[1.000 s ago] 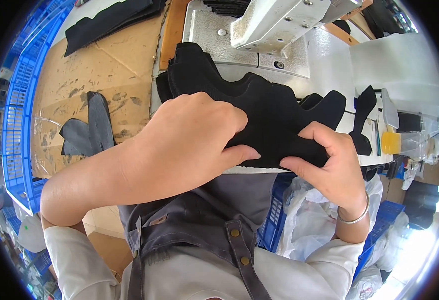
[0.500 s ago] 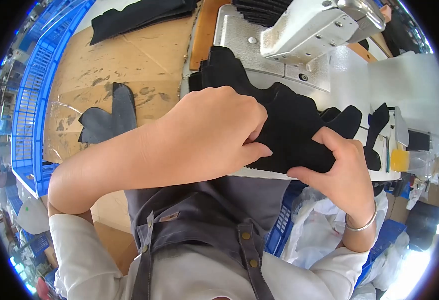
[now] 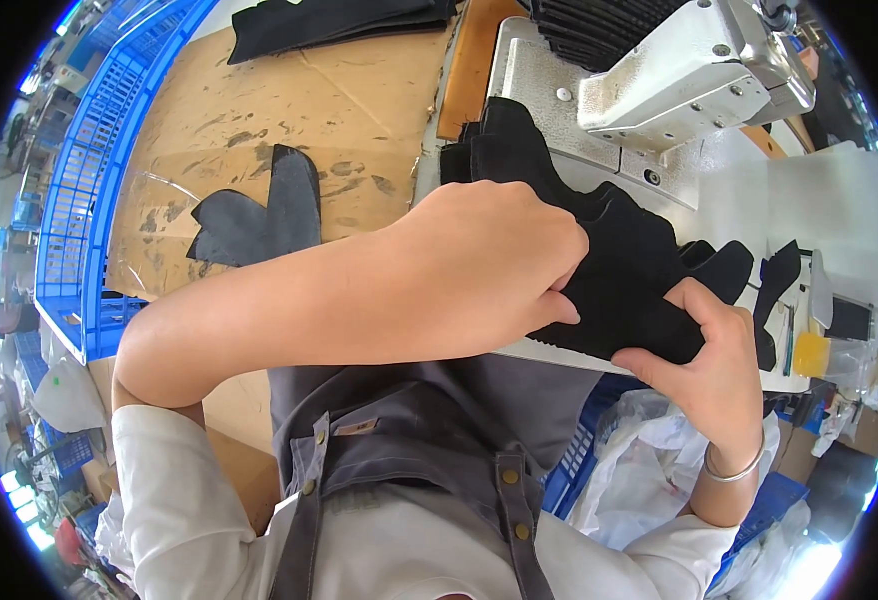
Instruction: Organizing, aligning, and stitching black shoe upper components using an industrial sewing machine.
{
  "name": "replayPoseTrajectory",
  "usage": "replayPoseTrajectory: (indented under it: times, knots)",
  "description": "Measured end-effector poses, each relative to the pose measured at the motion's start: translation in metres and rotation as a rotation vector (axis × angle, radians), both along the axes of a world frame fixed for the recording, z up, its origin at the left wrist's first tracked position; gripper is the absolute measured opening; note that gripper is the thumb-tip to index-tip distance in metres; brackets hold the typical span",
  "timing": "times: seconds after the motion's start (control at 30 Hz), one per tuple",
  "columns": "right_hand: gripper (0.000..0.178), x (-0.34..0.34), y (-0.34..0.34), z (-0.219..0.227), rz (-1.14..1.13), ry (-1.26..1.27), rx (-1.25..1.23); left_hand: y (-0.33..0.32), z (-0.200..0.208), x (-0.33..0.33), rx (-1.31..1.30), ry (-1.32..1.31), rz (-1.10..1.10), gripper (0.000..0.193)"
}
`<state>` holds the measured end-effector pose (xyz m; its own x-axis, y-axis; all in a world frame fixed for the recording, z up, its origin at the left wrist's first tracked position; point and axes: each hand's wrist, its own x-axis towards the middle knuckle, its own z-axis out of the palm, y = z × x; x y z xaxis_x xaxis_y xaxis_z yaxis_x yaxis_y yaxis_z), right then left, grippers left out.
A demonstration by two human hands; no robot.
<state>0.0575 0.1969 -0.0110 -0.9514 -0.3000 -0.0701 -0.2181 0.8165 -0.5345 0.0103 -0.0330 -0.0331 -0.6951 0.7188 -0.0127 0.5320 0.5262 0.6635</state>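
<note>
A stack of black fabric pieces with wavy cut edges lies in front of the sewing machine. My left hand is closed on its left part, the curled fingers mostly hidden and the thumb lying along the fabric. Holding the near right corner is my right hand, its thumb at the front edge and its index finger bent over the top. More black fabric shows beyond the right hand, partly beneath the stack. A narrow black cut piece lies further right.
Cardboard covers the left side, bearing a dark lobed piece and folded black fabric. A blue plastic crate stands at far left. Pleated black pieces lie beside the machine. A plastic-lined bin sits below the table.
The whole scene has shifted rightward in the picture as the view moved. Both hands keep about the same hold on the black fabric.
</note>
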Motion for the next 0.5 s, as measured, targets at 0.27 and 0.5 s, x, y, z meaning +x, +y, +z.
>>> replayPoseTrajectory:
  times: [0.27, 0.5]
  knots:
    - [0.042, 0.002, 0.006, 0.001, 0.006, 0.093, 0.029, 0.006, 0.008, 0.019, -0.162, 0.35, 0.09, 0.034]
    - [0.037, -0.01, 0.021, 0.002, 0.091, -0.052, 0.005, 0.032, -0.025, 0.025, -0.117, 0.603, -0.206, 0.075]
